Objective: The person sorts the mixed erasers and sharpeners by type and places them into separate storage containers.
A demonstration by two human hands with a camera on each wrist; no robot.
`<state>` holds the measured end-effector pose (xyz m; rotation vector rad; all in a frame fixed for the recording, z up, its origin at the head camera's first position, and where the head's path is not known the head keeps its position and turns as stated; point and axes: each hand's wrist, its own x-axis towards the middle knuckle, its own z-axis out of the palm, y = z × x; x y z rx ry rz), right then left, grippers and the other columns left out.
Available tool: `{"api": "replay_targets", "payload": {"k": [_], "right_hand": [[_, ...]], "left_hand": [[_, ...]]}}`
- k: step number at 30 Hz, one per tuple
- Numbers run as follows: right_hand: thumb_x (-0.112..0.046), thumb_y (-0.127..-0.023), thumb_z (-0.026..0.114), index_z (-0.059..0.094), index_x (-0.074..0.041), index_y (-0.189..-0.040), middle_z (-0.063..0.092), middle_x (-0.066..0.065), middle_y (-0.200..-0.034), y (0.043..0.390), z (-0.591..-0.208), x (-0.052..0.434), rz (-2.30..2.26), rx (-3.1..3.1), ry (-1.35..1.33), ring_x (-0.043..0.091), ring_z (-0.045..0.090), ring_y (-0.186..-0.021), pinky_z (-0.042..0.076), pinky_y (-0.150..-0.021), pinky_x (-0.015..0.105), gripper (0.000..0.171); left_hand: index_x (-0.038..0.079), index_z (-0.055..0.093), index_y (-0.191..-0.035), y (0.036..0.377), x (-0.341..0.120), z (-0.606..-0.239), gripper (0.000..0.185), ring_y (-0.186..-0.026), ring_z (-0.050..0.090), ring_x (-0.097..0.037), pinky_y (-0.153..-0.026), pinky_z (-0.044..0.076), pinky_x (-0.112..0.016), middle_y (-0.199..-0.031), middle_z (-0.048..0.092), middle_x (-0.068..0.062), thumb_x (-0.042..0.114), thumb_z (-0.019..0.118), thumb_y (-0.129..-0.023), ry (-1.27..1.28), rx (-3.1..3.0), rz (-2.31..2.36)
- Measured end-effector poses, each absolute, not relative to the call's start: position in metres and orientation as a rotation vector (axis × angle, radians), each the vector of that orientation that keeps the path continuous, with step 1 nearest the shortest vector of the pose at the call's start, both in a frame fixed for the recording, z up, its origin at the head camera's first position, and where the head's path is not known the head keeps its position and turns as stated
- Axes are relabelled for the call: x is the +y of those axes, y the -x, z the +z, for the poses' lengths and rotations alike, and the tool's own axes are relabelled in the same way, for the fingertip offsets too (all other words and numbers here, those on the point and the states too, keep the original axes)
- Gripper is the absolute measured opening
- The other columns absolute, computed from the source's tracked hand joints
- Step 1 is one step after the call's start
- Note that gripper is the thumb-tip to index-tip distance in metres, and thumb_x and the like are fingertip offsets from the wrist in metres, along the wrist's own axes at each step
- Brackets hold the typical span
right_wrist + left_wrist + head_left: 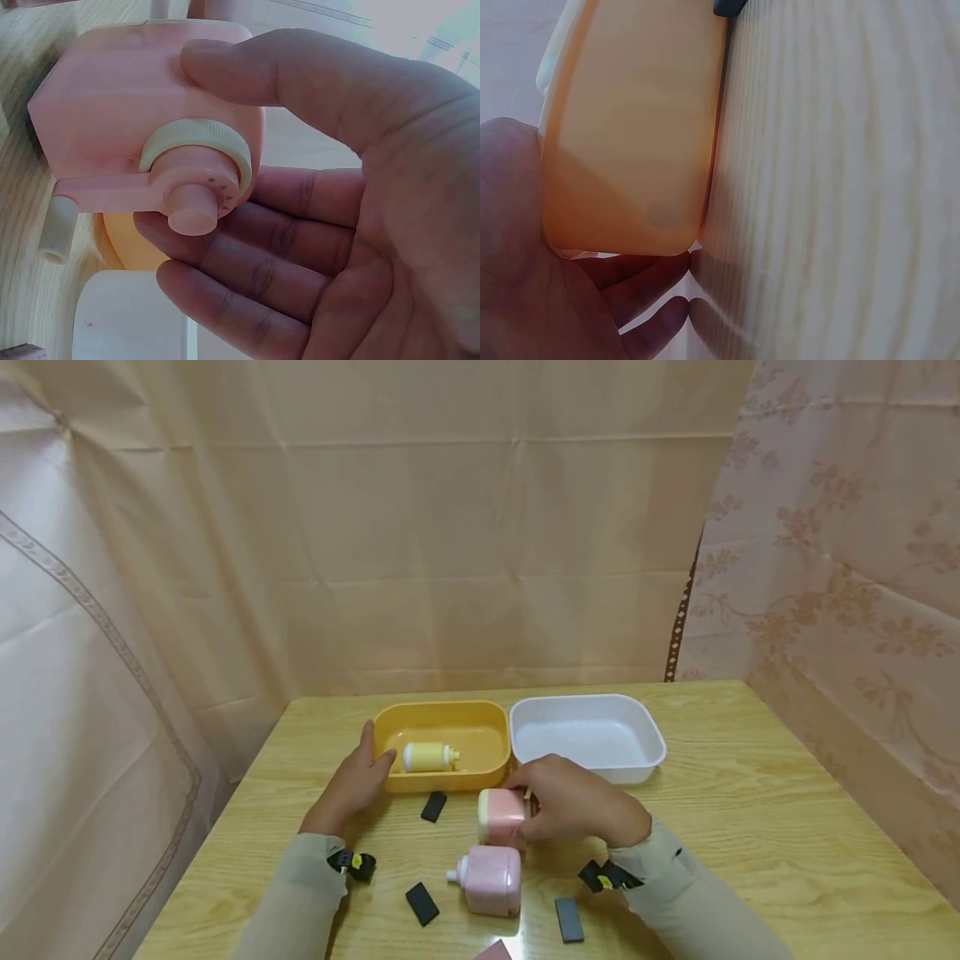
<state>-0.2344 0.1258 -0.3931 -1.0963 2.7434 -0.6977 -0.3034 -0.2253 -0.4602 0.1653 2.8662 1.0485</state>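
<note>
My right hand [528, 802] grips a pink crank box [501, 814] just above the table, in front of the two tubs. In the right wrist view the thumb [247, 75] lies on top of the pink crank box [150, 97] and the fingers [247, 232] curl under its cream ring and crank. My left hand [375, 752] rests with straight fingers against the front left corner of a yellow tub [487, 764]. A yellow bottle [429, 757] lies inside it. The left wrist view shows my palm [525, 262] against the yellow tub's wall [630, 127].
A white tub [652, 752] stands right of the yellow one. A pink bottle [489, 879] lies on the wooden table [750, 827] near me. Small dark blocks [433, 807] [422, 903] [568, 918] lie scattered around it. Curtains close in the back and sides.
</note>
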Motion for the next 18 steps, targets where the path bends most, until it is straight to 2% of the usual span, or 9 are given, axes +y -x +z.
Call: {"api": "replay_targets", "payload": {"k": [12,18], "right_hand": [[-0.029,-0.074,0.087,0.076,-0.02,-0.102,0.066,-0.014,-0.081,0.2349,-0.3896,0.1289,-0.725,2.809,1.117,0.009,0.061,-0.071,0.05,-0.062,0.023,0.031],[-0.032,-0.076,0.086,0.077,-0.022,-0.11,0.066,-0.015,-0.085,0.2368,-0.3856,0.1273,-0.712,2.818,1.119,0.012,0.062,-0.076,0.049,-0.064,0.023,0.037]], "left_hand": [[0.01,-0.016,-0.164,0.3044,-0.226,-0.4616,0.082,-0.155,0.022,-0.046,-0.125,0.02,-0.06,-0.17,0.014,-0.025,0.044,0.036,-0.11,-0.158,2.859,1.069],[0.009,-0.016,-0.164,0.3043,-0.2248,-0.4611,0.082,-0.155,0.022,-0.047,-0.124,0.02,-0.062,-0.17,0.013,-0.026,0.043,0.036,-0.11,-0.156,2.856,1.068]]}}
